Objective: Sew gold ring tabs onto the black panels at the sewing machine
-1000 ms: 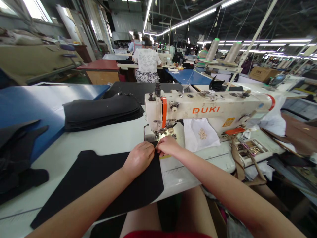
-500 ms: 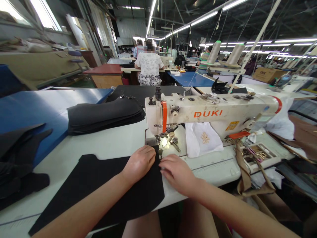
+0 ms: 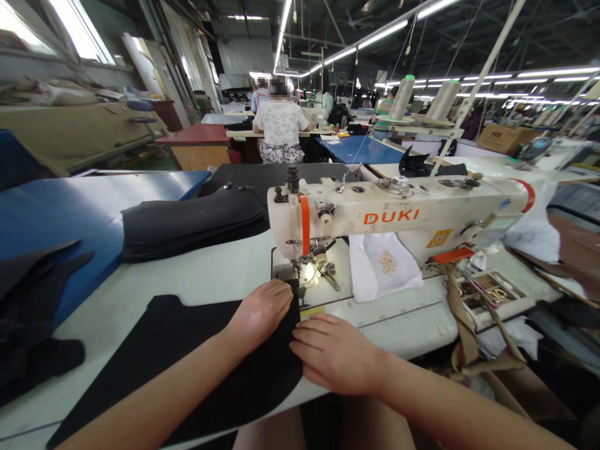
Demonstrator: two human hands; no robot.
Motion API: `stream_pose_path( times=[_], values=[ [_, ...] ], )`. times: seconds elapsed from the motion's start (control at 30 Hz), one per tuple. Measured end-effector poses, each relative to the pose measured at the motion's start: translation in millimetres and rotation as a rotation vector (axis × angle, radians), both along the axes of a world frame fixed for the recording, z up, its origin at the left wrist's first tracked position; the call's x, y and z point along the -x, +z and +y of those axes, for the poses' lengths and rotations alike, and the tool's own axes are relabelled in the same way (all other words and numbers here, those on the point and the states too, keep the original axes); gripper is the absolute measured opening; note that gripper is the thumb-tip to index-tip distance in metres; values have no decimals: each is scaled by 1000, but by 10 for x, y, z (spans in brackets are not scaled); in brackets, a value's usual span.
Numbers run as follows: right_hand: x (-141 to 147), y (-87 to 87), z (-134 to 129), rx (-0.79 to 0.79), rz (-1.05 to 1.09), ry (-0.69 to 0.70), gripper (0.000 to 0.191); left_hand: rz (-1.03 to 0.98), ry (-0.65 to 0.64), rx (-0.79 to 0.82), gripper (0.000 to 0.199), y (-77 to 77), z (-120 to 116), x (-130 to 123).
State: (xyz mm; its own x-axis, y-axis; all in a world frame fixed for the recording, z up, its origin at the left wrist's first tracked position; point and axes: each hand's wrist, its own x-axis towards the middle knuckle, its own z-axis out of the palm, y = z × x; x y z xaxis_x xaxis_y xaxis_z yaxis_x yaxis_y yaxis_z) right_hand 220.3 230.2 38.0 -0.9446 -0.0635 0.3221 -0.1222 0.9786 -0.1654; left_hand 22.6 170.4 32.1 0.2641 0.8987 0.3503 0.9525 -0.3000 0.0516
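Note:
A large black fabric piece [image 3: 187, 350] lies flat on the pale table, its right corner close to the needle area of the white sewing machine [image 3: 347, 212]. My left hand [image 3: 262, 312] rests on this fabric near its upper right corner, fingers bent together and tips partly hidden. On the fabric's right edge lies my right hand [image 3: 332, 353], its fingers stretched out, tips touching the edge. A lit metal plate [image 3: 340, 281] sits under the machine head.
A stack of black pieces [image 3: 192, 225] lies behind on the left, more dark fabric [image 3: 32, 319] at far left. Right of the needle are a white cloth [image 3: 384, 265] and a tray [image 3: 497, 297] with scissors. A person [image 3: 281, 125] sits ahead.
My right hand has moved down along the fabric's right edge, toward me, and its fingers have straightened. My left hand stays on the fabric. The view has shifted slightly.

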Motion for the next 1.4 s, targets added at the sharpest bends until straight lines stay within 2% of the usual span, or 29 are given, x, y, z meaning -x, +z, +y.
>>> stream_pose_path(
  times=[0.17,0.4,0.97,1.4],
  values=[
    [167,-82,54,-28,13,-151,14,-11,-32,-26,25,-15,-15,20],
    [181,-220,64,27,95,-158,18,25,-54,-94,26,-56,-25,37],
    [165,-189,58,75,92,-166,20,39,-87,-133,25,-57,1,42],
    [170,-161,45,114,53,-183,20,19,-87,-101,26,-59,-1,40]
  ],
)
